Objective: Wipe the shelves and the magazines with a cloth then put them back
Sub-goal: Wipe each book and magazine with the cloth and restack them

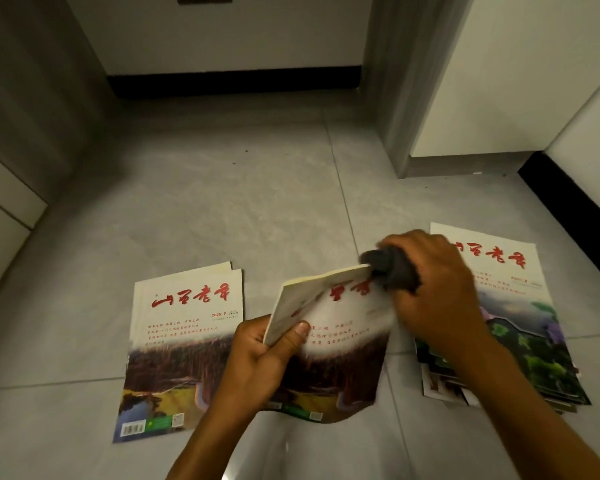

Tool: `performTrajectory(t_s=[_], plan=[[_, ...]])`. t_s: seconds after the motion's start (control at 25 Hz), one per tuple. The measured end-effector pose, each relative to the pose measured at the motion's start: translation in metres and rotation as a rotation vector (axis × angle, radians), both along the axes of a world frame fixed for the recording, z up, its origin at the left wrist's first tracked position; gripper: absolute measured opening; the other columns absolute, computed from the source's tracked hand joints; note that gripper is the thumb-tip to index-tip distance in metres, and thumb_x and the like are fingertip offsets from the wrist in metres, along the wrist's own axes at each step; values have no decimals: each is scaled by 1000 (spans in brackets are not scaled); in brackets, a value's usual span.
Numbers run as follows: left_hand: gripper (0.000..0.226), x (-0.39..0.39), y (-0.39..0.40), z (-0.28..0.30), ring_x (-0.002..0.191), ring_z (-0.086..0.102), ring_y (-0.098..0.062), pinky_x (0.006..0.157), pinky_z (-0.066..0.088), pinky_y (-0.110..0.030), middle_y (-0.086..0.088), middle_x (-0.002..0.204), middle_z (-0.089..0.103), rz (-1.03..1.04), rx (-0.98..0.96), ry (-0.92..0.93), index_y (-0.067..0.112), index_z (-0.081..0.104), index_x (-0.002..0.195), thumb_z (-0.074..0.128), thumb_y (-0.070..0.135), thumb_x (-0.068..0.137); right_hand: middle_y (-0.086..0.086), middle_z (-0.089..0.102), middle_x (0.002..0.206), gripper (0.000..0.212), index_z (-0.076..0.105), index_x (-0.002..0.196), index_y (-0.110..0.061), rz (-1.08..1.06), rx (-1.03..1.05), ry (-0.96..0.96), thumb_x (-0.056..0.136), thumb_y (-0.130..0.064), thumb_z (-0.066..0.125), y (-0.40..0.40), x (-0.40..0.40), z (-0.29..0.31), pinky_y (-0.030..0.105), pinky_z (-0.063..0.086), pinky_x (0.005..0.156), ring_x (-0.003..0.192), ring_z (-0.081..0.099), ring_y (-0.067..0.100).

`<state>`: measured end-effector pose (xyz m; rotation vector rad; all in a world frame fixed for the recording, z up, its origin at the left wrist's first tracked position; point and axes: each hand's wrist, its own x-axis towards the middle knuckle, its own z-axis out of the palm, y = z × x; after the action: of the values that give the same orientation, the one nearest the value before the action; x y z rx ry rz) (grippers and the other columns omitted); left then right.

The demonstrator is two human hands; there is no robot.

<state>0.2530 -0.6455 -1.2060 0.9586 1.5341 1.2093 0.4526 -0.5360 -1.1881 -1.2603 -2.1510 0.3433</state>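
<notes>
Magazines: 1 held (340, 327), 2 floor stacks (184, 348).

Magazine (340, 334) tilted above floor, cover blurred; dark cloth (392, 268) at top corner, apparently touching; more magazines (187, 341) flat.

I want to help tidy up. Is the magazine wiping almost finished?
Hard to say. A small pile of magazines lies on the floor to the left, maybe wiped already. The left hand holds one magazine while the right hand rubs its top corner with a dark cloth. A thicker stack waits on the right. No shelves show, so nothing is back.
</notes>
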Motion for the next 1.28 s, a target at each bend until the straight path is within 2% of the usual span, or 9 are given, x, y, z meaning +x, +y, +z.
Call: performTrajectory(t_s=[0.12, 0.2, 0.36, 0.52, 0.68, 0.76, 0.84, 0.96, 1.28], plan=[[5, -10, 2, -5, 84, 69, -13, 67, 59, -25, 10, 84, 71, 113, -82, 38, 30, 64, 84, 67, 29, 82, 16, 63, 105, 24, 60, 112, -5, -321, -305, 42, 88, -8, 58, 18, 37, -18, 36, 40, 86, 100, 58, 35], [6, -17, 10, -3, 90, 66, -12, 68, 55, -18, 15, 94, 66, 55, -128, 208, 34, 61, 90, 65, 31, 87, 19, 58, 108, 30, 57, 112, -1, -447, -201, 183, 84, -12, 52, 13, 33, -10, 35, 41, 86, 101, 56, 36], [20, -10, 23, 12, 98, 65, -21, 83, 56, -31, 3, 110, 69, -77, -118, 707, 30, 67, 111, 55, 33, 95, 13, 49, 134, 49, 53, 128, -10, 20, 262, -20, 80, -18, 52, -26, -36, 30, 38, 34, 104, 123, 43, 30], [18, -2, 25, 25, 90, 65, -24, 83, 54, -34, -1, 99, 70, -150, 50, 899, 29, 69, 106, 54, 29, 95, 7, 68, 90, 24, 68, 91, -16, 154, 345, -341, 73, -29, 62, -12, -49, 15, 45, 42, 81, 86, 62, 33], [16, -21, 18, 21, 83, 65, -12, 81, 54, -29, 12, 93, 71, -260, 12, 948, 35, 68, 104, 59, 39, 91, 1, 60, 65, 15, 62, 73, -18, 8, 141, -277, 72, -34, 62, 1, -11, 13, 39, 41, 69, 62, 51, 20], [8, -42, 16, 17, 78, 64, -4, 73, 52, -21, 18, 84, 69, -175, -42, 871, 35, 71, 92, 69, 31, 86, 1, 58, 64, 14, 63, 74, -13, -120, 80, -177, 76, -27, 63, 10, 9, 14, 35, 36, 69, 62, 46, 17], [14, -56, 13, 12, 75, 65, -1, 66, 49, -11, 21, 74, 69, -35, -21, 530, 33, 70, 81, 76, 20, 78, 0, 56, 67, 9, 66, 80, -11, -218, -38, -109, 79, -19, 66, 17, 24, 9, 35, 39, 70, 64, 47, 17], [28, -51, 9, 5, 77, 69, -9, 66, 55, -19, 7, 81, 73, 91, -39, 73, 22, 67, 90, 83, 19, 67, -1, 57, 69, 3, 62, 79, -18, -235, -162, 9, 77, -19, 59, 15, 30, 1, 32, 48, 67, 64, 51, 12], [13, -44, 11, -1, 79, 68, -9, 67, 56, -23, 9, 81, 71, 209, 44, 168, 30, 64, 86, 73, 23, 79, 19, 66, 95, 20, 65, 96, -5, -274, -58, -191, 76, -7, 61, -8, -8, -8, 57, 40, 86, 91, 58, 43]])
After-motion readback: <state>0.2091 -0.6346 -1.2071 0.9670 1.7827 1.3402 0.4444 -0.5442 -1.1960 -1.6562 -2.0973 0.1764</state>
